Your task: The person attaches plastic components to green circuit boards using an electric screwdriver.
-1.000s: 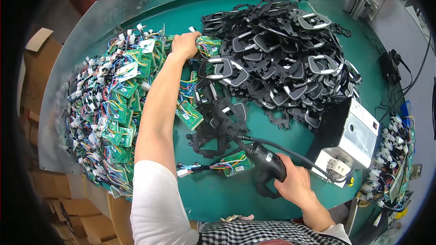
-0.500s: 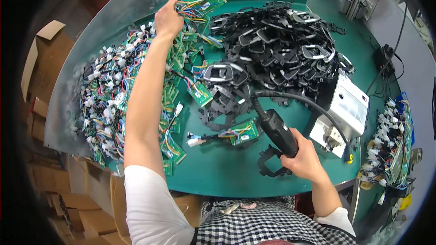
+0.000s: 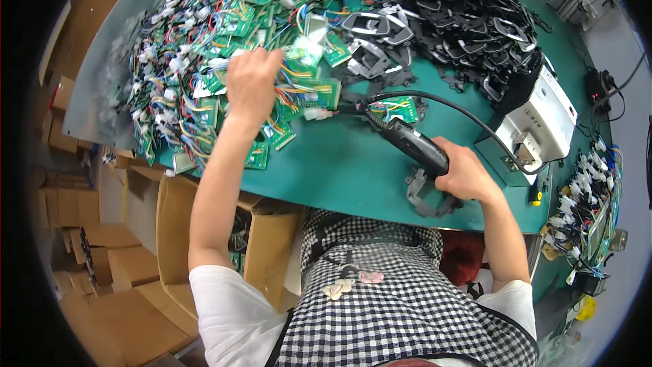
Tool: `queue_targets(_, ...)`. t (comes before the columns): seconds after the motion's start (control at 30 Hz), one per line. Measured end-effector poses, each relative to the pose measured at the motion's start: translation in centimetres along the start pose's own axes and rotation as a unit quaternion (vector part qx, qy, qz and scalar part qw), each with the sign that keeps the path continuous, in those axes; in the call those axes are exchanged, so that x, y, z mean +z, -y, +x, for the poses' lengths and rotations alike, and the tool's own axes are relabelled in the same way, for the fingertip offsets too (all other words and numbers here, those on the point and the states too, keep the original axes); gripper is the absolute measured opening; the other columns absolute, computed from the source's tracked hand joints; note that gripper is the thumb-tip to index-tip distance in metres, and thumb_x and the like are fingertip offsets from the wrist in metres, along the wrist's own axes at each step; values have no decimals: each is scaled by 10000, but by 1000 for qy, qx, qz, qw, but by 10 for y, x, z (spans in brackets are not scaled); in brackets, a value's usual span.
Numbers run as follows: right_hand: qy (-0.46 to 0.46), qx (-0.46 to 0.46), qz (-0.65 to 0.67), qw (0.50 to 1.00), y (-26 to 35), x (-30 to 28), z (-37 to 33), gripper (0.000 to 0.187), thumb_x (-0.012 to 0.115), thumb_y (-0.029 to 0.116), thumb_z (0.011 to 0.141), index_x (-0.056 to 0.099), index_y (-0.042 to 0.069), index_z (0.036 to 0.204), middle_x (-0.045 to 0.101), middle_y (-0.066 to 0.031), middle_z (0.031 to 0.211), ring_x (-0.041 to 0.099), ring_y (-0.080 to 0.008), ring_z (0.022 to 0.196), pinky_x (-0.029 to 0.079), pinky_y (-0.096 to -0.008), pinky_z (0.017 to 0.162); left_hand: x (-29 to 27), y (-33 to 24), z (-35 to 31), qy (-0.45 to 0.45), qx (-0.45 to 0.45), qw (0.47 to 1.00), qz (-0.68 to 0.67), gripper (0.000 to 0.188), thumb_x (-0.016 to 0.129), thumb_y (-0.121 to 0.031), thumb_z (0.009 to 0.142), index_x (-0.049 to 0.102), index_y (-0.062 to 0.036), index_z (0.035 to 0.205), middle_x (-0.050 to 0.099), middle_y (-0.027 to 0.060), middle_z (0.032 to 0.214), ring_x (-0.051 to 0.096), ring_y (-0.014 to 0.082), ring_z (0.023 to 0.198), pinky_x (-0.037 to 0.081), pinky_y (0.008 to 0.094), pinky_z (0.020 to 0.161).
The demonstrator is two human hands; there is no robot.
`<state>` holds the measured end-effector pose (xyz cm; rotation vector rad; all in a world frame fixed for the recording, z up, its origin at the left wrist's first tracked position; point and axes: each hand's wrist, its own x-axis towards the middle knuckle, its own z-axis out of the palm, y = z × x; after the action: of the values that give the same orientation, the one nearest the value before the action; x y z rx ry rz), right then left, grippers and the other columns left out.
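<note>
Head view: green circuit board (image 3: 319, 92) (coloured wires attached), tilted.

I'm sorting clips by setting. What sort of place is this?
Most likely an electronics assembly bench in a workshop or factory. A heap of green circuit boards with coloured wires and a pile of black plastic frames cover the green table, and the right hand grips a corded black power tool.

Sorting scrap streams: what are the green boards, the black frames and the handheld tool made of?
Green boards: look like laminate circuit boards, glossy green, with coloured plastic-sheathed wires. Black frames: likely moulded plastic, matte, some with shiny grey rims. Handheld tool: black body, probably plastic, with a rubbery-looking cable.
</note>
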<state>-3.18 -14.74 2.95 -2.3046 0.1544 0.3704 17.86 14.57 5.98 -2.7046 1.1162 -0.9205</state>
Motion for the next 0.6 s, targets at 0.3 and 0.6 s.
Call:
queue_targets(0.3, -129, -46, -61, 989, 7, 9, -11, 622, 593, -3, 590, 511, 112, 1196, 610, -200, 1004, 586, -368, 911, 463, -407, 809, -62, -13, -31, 158, 54, 981, 98, 558, 637, -5, 677, 524, -186, 1192, 438, 94, 1276, 422, 263, 1190, 198, 483, 1048)
queue_targets(0.6, -438, -137, 332, 824, -8, 17, -56, 625, 625, -90, 694, 383, -55, 1270, 552, -36, 710, 513, -98, 575, 426, -215, 546, -8, -65, -62, 100, 82, 984, -119, 242, 604, -57, 694, 609, -80, 935, 603, 45, 958, 526, 197, 1040, 276, 417, 1017)
